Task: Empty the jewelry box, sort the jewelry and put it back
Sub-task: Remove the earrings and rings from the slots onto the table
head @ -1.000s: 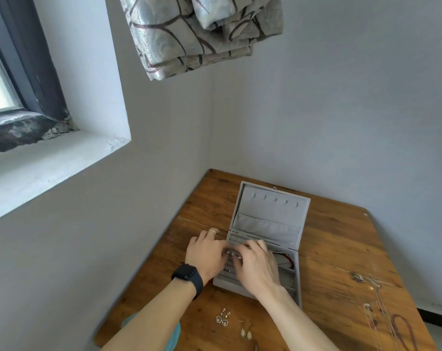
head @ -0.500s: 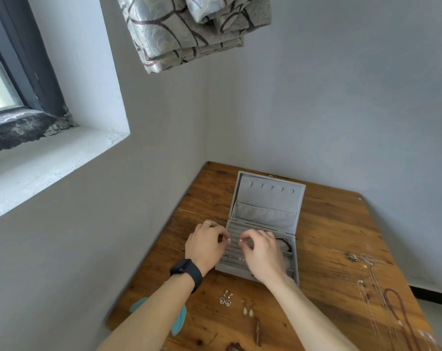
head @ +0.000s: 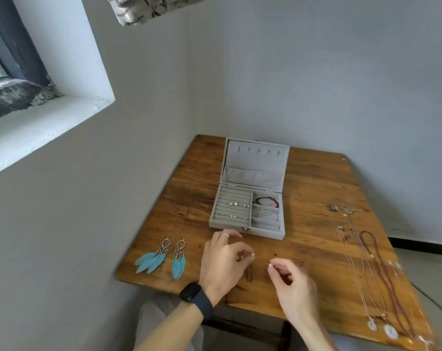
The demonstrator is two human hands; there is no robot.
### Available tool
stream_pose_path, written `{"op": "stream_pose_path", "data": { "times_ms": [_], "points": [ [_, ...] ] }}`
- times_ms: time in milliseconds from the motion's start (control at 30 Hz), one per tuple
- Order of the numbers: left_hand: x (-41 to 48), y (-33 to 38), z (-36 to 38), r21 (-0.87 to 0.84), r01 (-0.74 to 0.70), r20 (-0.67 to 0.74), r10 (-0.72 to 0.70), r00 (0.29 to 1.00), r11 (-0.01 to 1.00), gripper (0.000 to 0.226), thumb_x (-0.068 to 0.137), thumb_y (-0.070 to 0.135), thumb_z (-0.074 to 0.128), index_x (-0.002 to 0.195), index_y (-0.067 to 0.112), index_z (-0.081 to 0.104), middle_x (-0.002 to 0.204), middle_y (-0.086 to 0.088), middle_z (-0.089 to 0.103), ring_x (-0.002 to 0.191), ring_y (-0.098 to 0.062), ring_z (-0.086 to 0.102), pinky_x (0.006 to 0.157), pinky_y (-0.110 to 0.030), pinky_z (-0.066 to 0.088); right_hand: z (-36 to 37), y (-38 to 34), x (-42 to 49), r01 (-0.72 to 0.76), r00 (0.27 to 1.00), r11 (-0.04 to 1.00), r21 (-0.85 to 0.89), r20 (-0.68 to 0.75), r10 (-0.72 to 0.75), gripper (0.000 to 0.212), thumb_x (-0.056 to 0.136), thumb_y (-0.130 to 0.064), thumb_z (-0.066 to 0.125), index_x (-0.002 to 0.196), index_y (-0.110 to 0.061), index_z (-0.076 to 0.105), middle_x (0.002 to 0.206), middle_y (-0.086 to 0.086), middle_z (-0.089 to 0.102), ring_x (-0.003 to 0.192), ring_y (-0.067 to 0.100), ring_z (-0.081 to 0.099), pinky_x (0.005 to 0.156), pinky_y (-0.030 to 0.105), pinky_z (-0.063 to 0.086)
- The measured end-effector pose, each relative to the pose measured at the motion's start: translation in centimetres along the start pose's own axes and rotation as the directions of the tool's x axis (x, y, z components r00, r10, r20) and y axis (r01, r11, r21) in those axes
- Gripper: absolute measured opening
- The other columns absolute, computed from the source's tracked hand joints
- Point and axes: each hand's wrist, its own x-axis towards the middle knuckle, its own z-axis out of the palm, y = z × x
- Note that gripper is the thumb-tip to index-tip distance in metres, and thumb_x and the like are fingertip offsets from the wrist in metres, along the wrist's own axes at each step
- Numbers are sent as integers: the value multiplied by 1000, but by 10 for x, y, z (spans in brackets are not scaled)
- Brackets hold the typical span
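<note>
Nearest the viewer, a person's left hand (head: 222, 267), wearing a black smartwatch (head: 196, 298), pinches a small pale stud (head: 253, 254) between thumb and forefinger. Just right of it, the right hand (head: 296, 290) pinches a second pale stud (head: 270, 266) the same way. Both hands hover over the worn wooden bench (head: 311, 193). To the left lie two turquoise feather earrings (head: 161, 257). Along the right side stretch thin silver chains with round pendants (head: 354, 274) and a brown beaded necklace (head: 382, 274). Further back, at the centre, the grey velvet jewelry box (head: 265, 231) stands open, lid upright. Small silver studs (head: 234, 203) sit in its left ring rows, and a red cord bracelet (head: 266, 201) in its far right compartment.
</note>
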Motion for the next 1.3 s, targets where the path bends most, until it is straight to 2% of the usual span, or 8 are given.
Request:
{"op": "stream_pose_path", "data": {
  "times_ms": [100,233,367,567,633,767,1100,1300],
  "points": [
    [-6,7,8,96,15,1,-16,1000,995,18,88,50,67,102,42,76,138,13,48,133,-10,35,108,-33,26,4,1,0,58,998,996,-63,-13,-59,14,85,-24,78,96,-32,75,91,-23,66,90,-1,59,82,18,43],
    [-9,10,13,206,47,-1,-47,999,977,13,85,47,71,95,43,78,142,9,50,137,-18,36,111,-44,19,11,4,3,86,995,988,-129,-42,-92,13,83,-28,79,93,-33,74,88,-23,63,86,0,56,77,11,37],
    [-11,8,14,213,81,-24,-78,997,974,12,86,46,71,95,42,77,133,9,55,132,-16,39,109,-42,18,18,5,4,101,992,983,-155,-58,-111,13,82,-31,79,92,-36,73,87,-25,63,81,-4,55,84,26,42],
    [-11,8,15,173,37,-20,-34,999,984,12,89,46,69,98,45,76,111,14,54,115,-11,41,105,-40,24,19,9,2,99,989,984,-146,-94,-113,13,81,-31,80,92,-35,73,88,-23,65,81,1,58,83,8,27],
    [-9,7,15,168,24,12,-26,1000,985,13,90,46,68,100,47,76,111,15,53,115,-10,39,105,-39,23,19,8,3,91,990,986,-138,-97,-105,12,82,-33,79,92,-34,73,88,-23,65,82,1,59,83,11,31],
    [-8,5,15,169,23,61,-34,998,985,15,90,46,67,103,48,74,115,18,51,117,-8,36,104,-38,22,18,1,7,49,996,988,-144,-69,-59,13,82,-41,77,94,-38,74,88,-24,66,86,4,59,80,29,45],
    [-3,3,15,97,3,109,-14,994,995,17,92,41,67,106,46,75,121,20,53,122,-6,33,104,-35,22,16,0,11,4,999,993,-117,-34,-8,22,84,-44,75,105,-37,74,94,-21,68,94,6,55,85,35,48],
    [-5,2,15,121,13,104,-26,994,993,20,92,44,65,110,44,74,123,19,54,123,-6,34,104,-34,21,17,2,10,26,998,994,-108,-53,-32,14,86,-36,75,100,-36,75,93,-20,68,89,8,57,81,36,49]
  ]
}}
